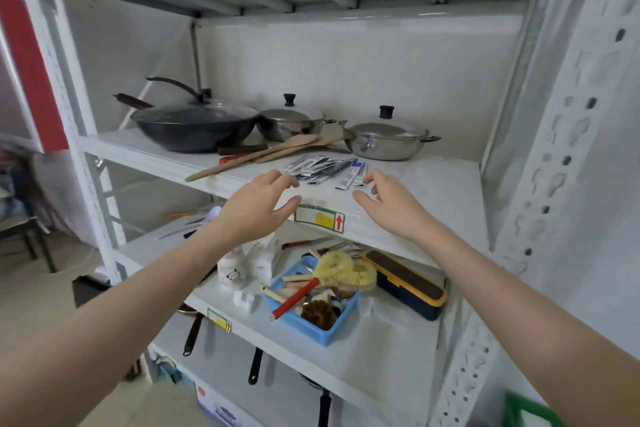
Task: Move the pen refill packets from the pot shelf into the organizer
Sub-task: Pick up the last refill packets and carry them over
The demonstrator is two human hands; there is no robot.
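Several pen refill packets [323,169], clear with dark and blue print, lie in a loose pile near the front of the white pot shelf [415,191]. My left hand [258,206] hovers at the shelf's front edge just left of the pile, fingers loosely curved, holding nothing. My right hand [388,199] hovers just right of the pile, fingers likewise curved and empty. Neither hand touches the packets. A blue basket [311,326] with brushes stands on the shelf below; whether it is the organizer I cannot tell.
Behind the packets stand a black wok [194,128] with glass lid, two lidded steel pots [388,140] and wooden spatulas [263,152]. The lower shelf holds white bottles [232,269] and a dark, yellow-edged case [405,282]. Perforated uprights [540,184] frame the rack on the right.
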